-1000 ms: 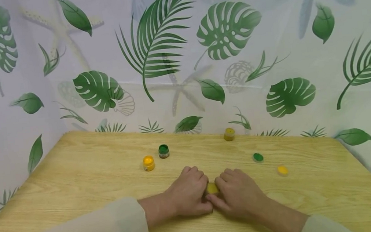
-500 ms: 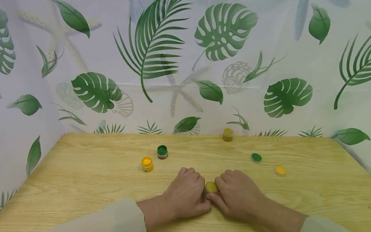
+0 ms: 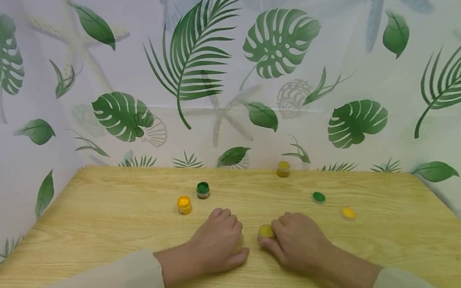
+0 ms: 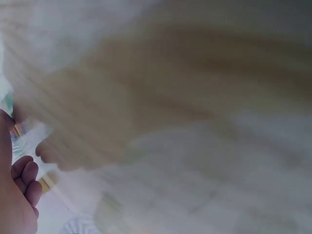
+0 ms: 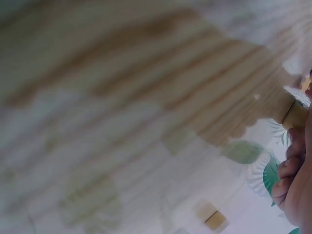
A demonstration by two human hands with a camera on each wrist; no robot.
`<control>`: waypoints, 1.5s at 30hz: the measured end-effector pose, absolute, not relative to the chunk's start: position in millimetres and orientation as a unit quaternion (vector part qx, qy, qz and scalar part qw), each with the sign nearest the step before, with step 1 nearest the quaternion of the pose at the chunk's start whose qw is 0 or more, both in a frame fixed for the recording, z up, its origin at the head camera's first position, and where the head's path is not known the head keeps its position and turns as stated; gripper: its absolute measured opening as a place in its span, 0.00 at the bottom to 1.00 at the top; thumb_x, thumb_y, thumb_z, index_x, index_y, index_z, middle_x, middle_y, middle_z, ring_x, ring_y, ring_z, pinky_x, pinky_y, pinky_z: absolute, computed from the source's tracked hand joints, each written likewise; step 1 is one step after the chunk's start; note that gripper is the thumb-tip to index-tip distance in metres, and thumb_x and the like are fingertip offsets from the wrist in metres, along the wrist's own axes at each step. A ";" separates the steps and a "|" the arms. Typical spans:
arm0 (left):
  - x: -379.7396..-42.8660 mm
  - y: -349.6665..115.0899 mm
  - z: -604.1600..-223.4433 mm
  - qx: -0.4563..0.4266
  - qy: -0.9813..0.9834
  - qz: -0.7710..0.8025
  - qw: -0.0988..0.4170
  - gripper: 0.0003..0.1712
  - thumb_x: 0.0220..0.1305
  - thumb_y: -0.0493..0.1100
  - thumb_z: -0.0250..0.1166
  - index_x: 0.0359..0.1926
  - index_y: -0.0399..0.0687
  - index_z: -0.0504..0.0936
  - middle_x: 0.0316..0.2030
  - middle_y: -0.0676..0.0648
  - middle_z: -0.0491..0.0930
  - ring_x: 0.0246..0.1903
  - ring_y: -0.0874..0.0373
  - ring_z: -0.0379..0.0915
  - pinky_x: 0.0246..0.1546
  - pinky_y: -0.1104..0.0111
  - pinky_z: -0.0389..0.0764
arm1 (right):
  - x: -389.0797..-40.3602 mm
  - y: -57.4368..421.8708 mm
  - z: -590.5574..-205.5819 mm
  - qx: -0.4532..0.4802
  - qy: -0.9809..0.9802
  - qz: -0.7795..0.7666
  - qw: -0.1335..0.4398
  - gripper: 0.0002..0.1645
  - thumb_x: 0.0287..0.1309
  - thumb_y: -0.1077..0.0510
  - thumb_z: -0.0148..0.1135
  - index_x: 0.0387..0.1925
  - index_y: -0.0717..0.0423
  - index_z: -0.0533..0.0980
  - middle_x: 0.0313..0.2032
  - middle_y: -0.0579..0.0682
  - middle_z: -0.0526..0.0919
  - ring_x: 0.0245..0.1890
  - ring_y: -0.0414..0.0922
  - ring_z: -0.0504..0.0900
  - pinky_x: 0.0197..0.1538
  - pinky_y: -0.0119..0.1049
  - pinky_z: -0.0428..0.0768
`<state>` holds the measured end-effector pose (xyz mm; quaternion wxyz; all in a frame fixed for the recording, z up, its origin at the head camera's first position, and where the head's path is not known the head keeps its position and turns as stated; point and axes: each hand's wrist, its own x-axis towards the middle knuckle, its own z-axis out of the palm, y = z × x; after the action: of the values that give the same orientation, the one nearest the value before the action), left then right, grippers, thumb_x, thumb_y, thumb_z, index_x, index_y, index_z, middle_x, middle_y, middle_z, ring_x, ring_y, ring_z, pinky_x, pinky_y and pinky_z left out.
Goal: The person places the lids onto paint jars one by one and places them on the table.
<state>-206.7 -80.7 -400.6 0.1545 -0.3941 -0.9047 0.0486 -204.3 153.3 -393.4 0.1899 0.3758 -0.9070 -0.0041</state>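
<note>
My right hand (image 3: 302, 240) grips a small paint jar (image 3: 265, 233) with a dull yellow top, its thumb along the near side and its fingers bent around the far side. In the right wrist view, part of this jar (image 5: 295, 116) shows beside the curled fingers. My left hand (image 3: 218, 243) lies a little to the left of the jar, apart from it. Its fingers are loosely curled and hold nothing; they show again as the left hand (image 4: 22, 195) at the edge of the left wrist view.
An uncapped orange-yellow paint jar (image 3: 184, 205) and an uncapped green paint jar (image 3: 203, 190) stand behind the left hand. Another dull yellow jar (image 3: 283, 169) stands by the leaf-patterned backdrop (image 3: 303, 133). A green lid (image 3: 319, 197) and a yellow lid (image 3: 348, 213) lie on the right.
My left hand has come off the dull yellow jar and moved left, leaving a gap. My right hand still holds the jar, and more of its top now shows.
</note>
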 end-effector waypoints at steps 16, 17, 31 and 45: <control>-198.7 -167.8 -404.5 -0.321 -0.933 -0.005 0.161 0.20 0.62 0.58 0.62 0.32 0.45 0.80 0.31 0.50 0.78 0.37 0.53 0.70 0.47 0.59 0.70 | -208.7 232.2 -392.2 0.293 -0.944 -0.024 0.149 0.24 0.64 0.52 0.62 0.13 0.43 0.67 0.13 0.36 0.66 0.16 0.33 0.66 0.25 0.33 0.73; -198.6 -174.5 -404.8 -0.315 -0.935 -0.006 0.164 0.20 0.62 0.58 0.62 0.32 0.45 0.80 0.31 0.50 0.78 0.37 0.53 0.70 0.47 0.58 0.71 | -209.5 241.5 -392.8 0.281 -0.948 -0.024 0.146 0.24 0.65 0.52 0.61 0.13 0.43 0.66 0.13 0.36 0.66 0.16 0.34 0.66 0.24 0.33 0.72; -199.1 -220.6 -403.3 -0.253 -0.951 -0.029 0.176 0.17 0.60 0.55 0.66 0.27 0.48 0.77 0.26 0.54 0.72 0.30 0.58 0.63 0.45 0.57 0.69 | -211.1 316.8 -393.3 0.186 -0.978 -0.020 0.095 0.26 0.70 0.50 0.54 0.14 0.44 0.65 0.13 0.39 0.63 0.16 0.37 0.63 0.24 0.37 0.66; -219.5 -212.8 -402.7 -0.224 -0.958 -0.016 0.177 0.22 0.60 0.58 0.64 0.24 0.45 0.75 0.24 0.50 0.73 0.29 0.53 0.65 0.45 0.54 0.69 | -224.2 311.6 -388.3 0.150 -0.984 0.011 0.094 0.17 0.67 0.47 0.56 0.25 0.51 0.72 0.22 0.44 0.73 0.20 0.40 0.69 0.24 0.37 0.69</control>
<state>-219.5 -212.8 -402.7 0.1773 -0.2242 -0.9582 -0.0159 -224.2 311.6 -388.3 0.0944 0.1497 -0.9842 0.0106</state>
